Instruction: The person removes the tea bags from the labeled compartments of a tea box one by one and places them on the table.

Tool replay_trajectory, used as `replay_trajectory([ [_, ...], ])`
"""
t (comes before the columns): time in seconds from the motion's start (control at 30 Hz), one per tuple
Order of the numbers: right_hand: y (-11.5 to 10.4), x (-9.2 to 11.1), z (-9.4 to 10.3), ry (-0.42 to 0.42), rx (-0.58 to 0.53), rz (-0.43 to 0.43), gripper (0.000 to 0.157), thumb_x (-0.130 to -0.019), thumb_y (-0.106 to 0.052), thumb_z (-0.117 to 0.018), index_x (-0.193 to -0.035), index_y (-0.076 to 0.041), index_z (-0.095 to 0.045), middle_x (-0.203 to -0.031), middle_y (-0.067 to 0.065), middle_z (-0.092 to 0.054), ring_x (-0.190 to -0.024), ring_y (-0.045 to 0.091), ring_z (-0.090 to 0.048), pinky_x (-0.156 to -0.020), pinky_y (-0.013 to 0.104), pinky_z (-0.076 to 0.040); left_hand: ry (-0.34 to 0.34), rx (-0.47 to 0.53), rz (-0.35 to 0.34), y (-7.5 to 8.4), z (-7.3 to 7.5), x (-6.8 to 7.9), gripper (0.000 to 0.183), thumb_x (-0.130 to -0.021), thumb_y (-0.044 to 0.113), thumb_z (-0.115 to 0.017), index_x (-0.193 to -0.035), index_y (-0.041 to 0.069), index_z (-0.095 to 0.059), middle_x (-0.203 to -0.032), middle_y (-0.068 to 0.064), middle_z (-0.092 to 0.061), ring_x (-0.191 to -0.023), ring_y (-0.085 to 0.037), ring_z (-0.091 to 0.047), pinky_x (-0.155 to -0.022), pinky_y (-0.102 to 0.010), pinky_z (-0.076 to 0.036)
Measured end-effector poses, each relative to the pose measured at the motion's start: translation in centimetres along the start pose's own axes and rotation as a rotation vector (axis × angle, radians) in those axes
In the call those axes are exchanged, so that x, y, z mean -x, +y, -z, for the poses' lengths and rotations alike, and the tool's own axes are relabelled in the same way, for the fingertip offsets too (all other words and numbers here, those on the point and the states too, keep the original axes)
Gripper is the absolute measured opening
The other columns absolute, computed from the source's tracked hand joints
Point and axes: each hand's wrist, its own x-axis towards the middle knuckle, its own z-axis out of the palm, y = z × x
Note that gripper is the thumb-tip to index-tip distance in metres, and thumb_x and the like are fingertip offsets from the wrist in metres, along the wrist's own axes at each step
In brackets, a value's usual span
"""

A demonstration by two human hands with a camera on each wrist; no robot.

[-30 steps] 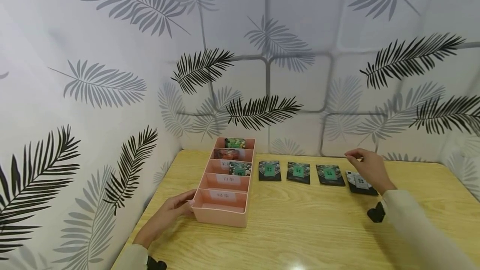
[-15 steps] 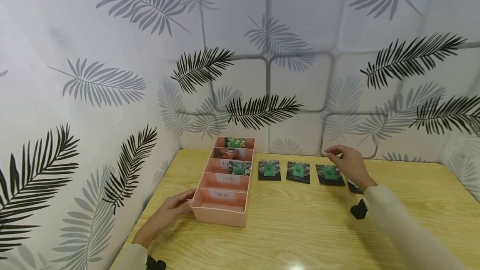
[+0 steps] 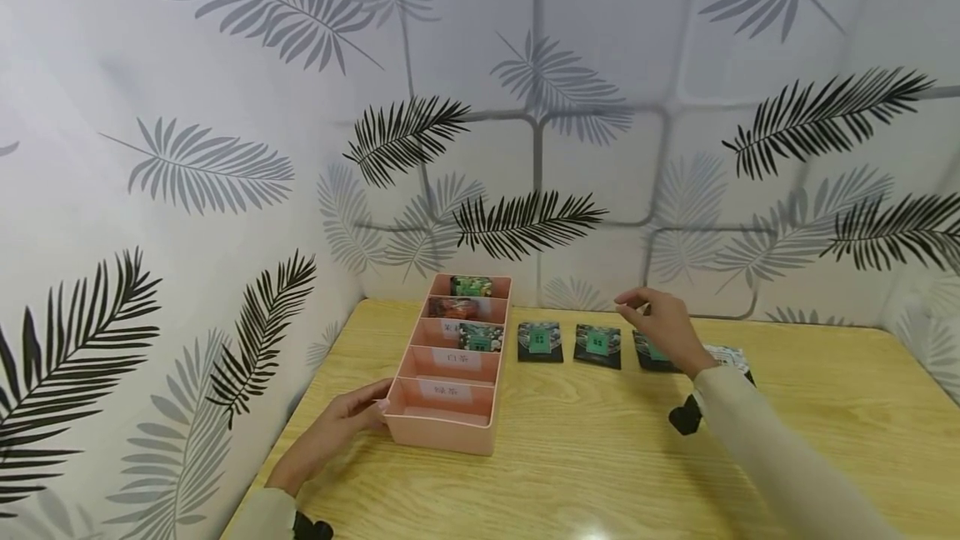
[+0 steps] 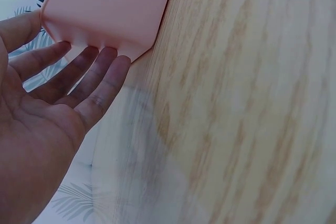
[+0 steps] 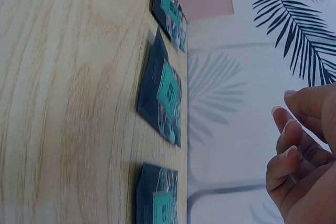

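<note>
My left hand holds the front left corner of a pink divided box; in the left wrist view its fingertips press the outer wall and the thumb reaches the rim. My right hand hovers over a row of dark tea packets, nothing visible between its loosely curled fingers. A packet with a green label lies partly behind that hand. Two more, a left one and a middle one, lie flat towards the box. A silver-labelled packet is mostly hidden by the right arm.
The box's three rear compartments hold a green packet, a red packet and a dark green-labelled packet. White paper labels mark the dividers. A leaf-patterned wall borders the wooden table behind and at left.
My right hand has moved left along the packet row, from above the silver-labelled packet to above the third green-labelled one. The left hand and the box have stayed put.
</note>
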Motion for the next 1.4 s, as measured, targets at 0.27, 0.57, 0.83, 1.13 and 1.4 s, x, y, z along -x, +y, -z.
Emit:
replay_trajectory([
  [0.27, -2.4, -0.9, -2.7, -0.031, -0.026, 0.027, 0.016, -0.102, -0.017, -0.068, -0.113, -0.006, -0.074, -0.098, 0.008, -0.071, -0.066, 0.019, -0.056, -0.057, 0.035, -0.047, -0.002, 0.003, 0.005, -0.1, 0.2, 0.0, 0.057, -0.111, 0.027, -0.049, -0.161, 0.005, -0.033, -0.162, -0.02, -0.035, -0.138, -0.038, -0.048, -0.107, -0.048, -0.048],
  [0.57, -4.7, -1.6, -5.5, -0.084, -0.061, 0.061, 0.015, -0.101, -0.02, -0.07, -0.111, -0.011, -0.075, -0.097, 0.002, -0.071, -0.065, 0.017, -0.055, -0.059, 0.034, -0.048, -0.013, 0.021, -0.002, -0.4, 0.1, 0.0, 0.056, -0.112, 0.025, -0.049, -0.161, 0.006, -0.033, -0.162, -0.021, -0.035, -0.139, -0.039, -0.047, -0.107, -0.049, -0.048],
  [0.83, -6.5, -1.9, -7.6, -0.111, -0.085, 0.079, 0.015, -0.101, -0.02, -0.07, -0.113, -0.012, -0.076, -0.098, 0.001, -0.073, -0.06, 0.016, -0.054, -0.055, 0.033, -0.047, -0.014, 0.027, -0.002, -0.6, 0.3, 0.0, 0.056, -0.112, 0.026, -0.049, -0.162, 0.006, -0.033, -0.162, -0.019, -0.035, -0.14, -0.038, -0.046, -0.108, -0.048, -0.047],
  [1.13, -10.0, -2.5, -10.2, -0.189, -0.089, 0.16, 0.015, -0.1, -0.019, -0.071, -0.11, -0.011, -0.077, -0.105, 0.001, -0.074, -0.059, 0.014, -0.052, -0.057, 0.033, -0.048, -0.031, 0.036, -0.013, -0.3, 0.4, 0.1, 0.056, -0.112, 0.025, -0.048, -0.162, 0.006, -0.032, -0.163, -0.02, -0.034, -0.139, -0.039, -0.047, -0.107, -0.048, -0.048],
  [1.4, -12.3, -3.2, -12.6, -0.263, 0.016, 0.26, 0.015, -0.098, -0.017, -0.073, -0.11, -0.01, -0.078, -0.104, 0.001, -0.074, -0.073, 0.012, -0.062, -0.071, 0.037, -0.055, -0.033, 0.041, -0.02, -0.5, 0.4, 0.0, 0.056, -0.112, 0.026, -0.048, -0.162, 0.008, -0.032, -0.163, -0.019, -0.034, -0.135, -0.032, -0.053, -0.106, -0.048, -0.048],
])
